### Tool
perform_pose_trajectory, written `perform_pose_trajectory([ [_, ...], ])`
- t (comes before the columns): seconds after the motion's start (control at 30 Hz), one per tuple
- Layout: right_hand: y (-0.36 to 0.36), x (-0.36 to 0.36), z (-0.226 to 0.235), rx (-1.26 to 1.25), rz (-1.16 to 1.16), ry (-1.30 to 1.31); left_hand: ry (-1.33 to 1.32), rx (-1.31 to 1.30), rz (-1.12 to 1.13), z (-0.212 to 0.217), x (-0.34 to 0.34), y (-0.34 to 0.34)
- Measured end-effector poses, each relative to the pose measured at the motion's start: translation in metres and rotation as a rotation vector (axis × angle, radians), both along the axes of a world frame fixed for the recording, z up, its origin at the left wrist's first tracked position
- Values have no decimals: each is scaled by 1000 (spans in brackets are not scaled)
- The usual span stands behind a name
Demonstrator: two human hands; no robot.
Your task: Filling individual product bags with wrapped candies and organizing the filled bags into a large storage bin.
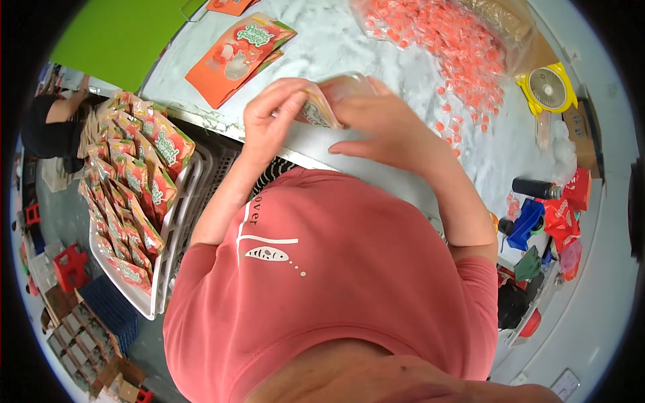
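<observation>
Pink shirt (363, 269), pouch (318, 110) in left fingers (291, 105)

Pouch (318, 111) smooth, plastic-looking; shirt (366, 248) matt cloth.

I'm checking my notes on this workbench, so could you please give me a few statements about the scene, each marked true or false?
1. The left hand holds a pouch. True.
2. The right hand rests on the fan. False: it is close by the pouch, well away from the fan.
3. Small red wrapped sweets lie on the table. True.
4. The white crate of pouches is on the person's right. False: it is on the left, beside the table.
5. The fan is blue. False: it is mainly yellow.
6. Flat orange pouches lie on the table, beyond the left hand. True.
</observation>
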State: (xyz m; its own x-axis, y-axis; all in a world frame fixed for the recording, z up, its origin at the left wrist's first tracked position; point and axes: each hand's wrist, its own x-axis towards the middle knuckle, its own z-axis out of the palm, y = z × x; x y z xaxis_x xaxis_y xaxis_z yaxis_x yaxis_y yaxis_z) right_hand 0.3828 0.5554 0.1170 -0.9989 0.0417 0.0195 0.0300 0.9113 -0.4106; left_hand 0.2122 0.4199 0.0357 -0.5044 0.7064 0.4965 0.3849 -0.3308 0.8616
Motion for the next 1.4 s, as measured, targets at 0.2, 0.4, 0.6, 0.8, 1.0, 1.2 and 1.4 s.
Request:
perform_pose_trajectory([
  [0.2,6,10,-11,-75,41,366,-45,38,46,-8,-7,-4],
  [0.4,-4,7,-11,-51,-258,528,0,56,36,1,-1,-9],
  [0.6,5,18,-24,-182,-233,403,-206,27,-5,-5,-8,-15],
  [0.8,3,20,-28,-181,-198,336,-484,-112,-301,-12,-11,-15],
  [1.0,-2,26,-29,-201,-232,294,-481,-77,-276,-13,-14,-19],
  [1.2,-6,23,-33,-107,-220,359,-379,-227,-323,-13,-4,-19],
  [1.4,-11,25,-21,-482,-376,291,-335,-132,-275,-17,-2,-13],
])
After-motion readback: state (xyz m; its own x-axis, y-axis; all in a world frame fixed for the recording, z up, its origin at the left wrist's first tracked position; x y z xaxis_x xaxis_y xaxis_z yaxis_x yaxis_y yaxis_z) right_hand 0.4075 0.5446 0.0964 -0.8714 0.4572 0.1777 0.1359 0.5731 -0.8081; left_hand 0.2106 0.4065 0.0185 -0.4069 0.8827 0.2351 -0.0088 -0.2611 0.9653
